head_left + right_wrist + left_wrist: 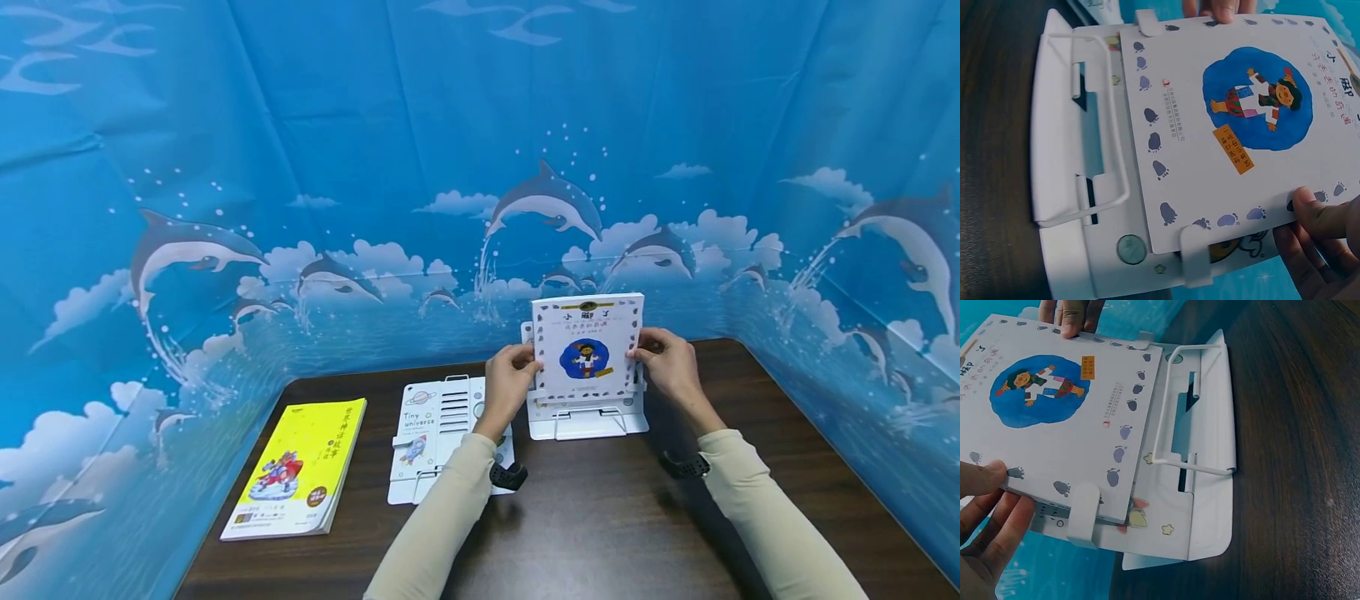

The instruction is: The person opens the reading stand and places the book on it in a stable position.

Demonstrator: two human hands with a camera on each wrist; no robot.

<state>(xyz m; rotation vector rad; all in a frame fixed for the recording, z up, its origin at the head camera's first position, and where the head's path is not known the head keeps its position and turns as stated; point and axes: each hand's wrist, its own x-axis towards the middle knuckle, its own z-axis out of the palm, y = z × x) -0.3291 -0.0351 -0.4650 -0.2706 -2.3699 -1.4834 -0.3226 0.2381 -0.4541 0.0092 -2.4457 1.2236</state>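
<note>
Sleeves [442,521] lead to fingers [519,358] pinching a white book's [587,357] sides, long axis near-upright, cover facing the wearer.

Left grip [510,383] pinching, right grip [670,367] pinching

Head view: above near side, facing forward and down across table [600,517] to blue curtain [337,92]; wide, farthest back. Left wrist view: close in at left of book [1041,403], facing across it. Right wrist view: equally close, facing back from right. All three share book and stand [1063,150].
</note>
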